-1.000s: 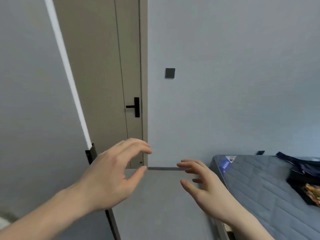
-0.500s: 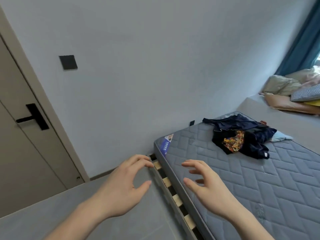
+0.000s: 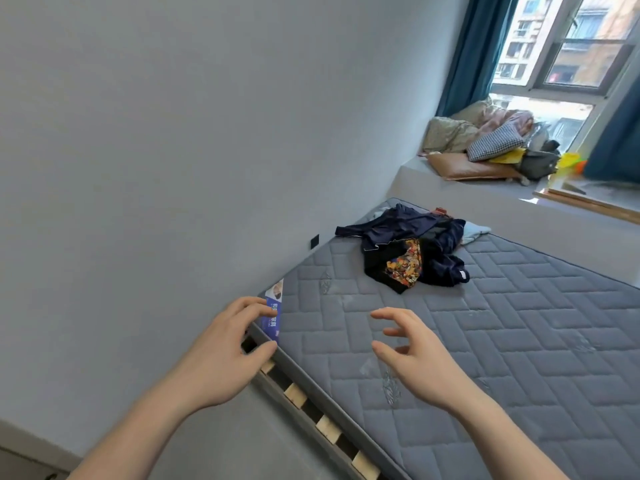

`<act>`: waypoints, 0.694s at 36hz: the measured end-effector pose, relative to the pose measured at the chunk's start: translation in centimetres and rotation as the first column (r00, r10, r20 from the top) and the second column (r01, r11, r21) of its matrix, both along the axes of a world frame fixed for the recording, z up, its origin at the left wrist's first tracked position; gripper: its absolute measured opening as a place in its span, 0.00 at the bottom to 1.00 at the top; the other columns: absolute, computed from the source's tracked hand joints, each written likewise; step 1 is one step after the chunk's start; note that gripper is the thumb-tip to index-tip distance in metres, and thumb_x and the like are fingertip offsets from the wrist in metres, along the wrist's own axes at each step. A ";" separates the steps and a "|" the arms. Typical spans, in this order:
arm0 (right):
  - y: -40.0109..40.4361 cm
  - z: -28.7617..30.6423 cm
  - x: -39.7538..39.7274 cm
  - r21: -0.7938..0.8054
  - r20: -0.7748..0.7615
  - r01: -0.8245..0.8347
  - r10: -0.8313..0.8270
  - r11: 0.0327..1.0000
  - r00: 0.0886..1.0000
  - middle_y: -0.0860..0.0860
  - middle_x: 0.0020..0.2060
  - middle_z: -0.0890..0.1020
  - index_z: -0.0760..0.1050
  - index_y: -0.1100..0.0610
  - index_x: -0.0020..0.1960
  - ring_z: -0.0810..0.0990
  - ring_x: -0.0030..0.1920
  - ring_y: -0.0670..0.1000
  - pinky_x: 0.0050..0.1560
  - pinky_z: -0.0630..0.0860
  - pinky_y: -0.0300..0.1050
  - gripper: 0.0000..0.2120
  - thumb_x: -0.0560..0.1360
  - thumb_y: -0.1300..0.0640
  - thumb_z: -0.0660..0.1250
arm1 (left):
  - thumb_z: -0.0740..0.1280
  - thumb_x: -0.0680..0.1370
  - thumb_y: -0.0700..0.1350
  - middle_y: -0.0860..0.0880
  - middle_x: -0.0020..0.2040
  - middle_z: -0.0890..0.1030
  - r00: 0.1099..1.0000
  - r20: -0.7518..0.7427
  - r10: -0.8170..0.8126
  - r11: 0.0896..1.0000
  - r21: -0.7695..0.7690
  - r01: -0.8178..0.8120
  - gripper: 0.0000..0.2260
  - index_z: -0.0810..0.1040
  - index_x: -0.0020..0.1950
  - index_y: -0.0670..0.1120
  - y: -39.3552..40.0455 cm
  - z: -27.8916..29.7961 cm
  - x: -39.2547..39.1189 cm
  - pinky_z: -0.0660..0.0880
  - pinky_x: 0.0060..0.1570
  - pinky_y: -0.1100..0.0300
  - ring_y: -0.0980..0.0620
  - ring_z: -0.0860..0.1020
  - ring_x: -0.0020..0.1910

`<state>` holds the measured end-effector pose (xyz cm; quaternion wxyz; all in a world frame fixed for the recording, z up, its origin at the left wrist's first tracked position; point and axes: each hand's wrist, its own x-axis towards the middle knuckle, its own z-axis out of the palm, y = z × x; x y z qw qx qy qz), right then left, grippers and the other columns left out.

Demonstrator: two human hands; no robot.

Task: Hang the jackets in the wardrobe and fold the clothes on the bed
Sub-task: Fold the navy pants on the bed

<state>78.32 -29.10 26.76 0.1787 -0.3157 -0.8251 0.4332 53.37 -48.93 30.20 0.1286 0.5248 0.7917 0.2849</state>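
Loosely curled fingers of the left hand grasp nothing, above the bed's slatted edge; the right hand hovers likewise released over the grey quilted mattress. Well beyond lies a crumpled heap of dark navy clothes near the wall.

A plain gray wall runs along the left side, with a small dark square low on it. The floor is gray. A big window at the top right lets in bright daylight. Blue curtains hang beside it. A gray ledge sits under the window, with a pile of pillows on it.
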 end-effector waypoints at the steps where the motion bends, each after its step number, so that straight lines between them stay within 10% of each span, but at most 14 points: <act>1: 0.6 -0.2 -0.5 -0.013 0.003 0.014 -0.014 1.000 1.000 0.31 0.65 0.70 0.70 0.35 0.65 0.72 0.62 0.32 0.57 0.74 0.34 0.18 0.80 0.51 0.69 | 0.70 0.78 0.52 0.73 0.64 0.66 1.000 0.005 -0.017 1.000 -0.013 0.017 0.14 0.73 0.61 0.65 1.3 -0.2 -0.9 0.61 0.55 0.81 0.73 0.67 0.63; 11: 9.8 -3.7 -7.0 -0.085 0.006 0.155 -0.155 0.984 0.988 0.33 0.64 0.71 0.71 0.36 0.63 0.74 0.61 0.34 0.55 0.74 0.33 0.18 0.79 0.52 0.70 | 0.71 0.77 0.48 0.60 0.68 0.70 0.988 0.032 -0.149 0.984 -0.089 0.152 0.15 0.76 0.63 0.57 15.1 -2.2 -8.6 0.65 0.69 0.63 0.61 0.72 0.67; 25: 22.1 -6.0 -19.9 -0.138 0.047 0.135 -0.130 0.981 0.990 0.32 0.64 0.69 0.71 0.38 0.66 0.75 0.61 0.38 0.52 0.71 0.29 0.19 0.79 0.51 0.70 | 0.70 0.79 0.49 0.61 0.67 0.67 0.991 0.016 -0.133 0.967 -0.217 0.133 0.16 0.75 0.67 0.54 27.2 -3.9 -20.9 0.60 0.60 0.72 0.64 0.69 0.62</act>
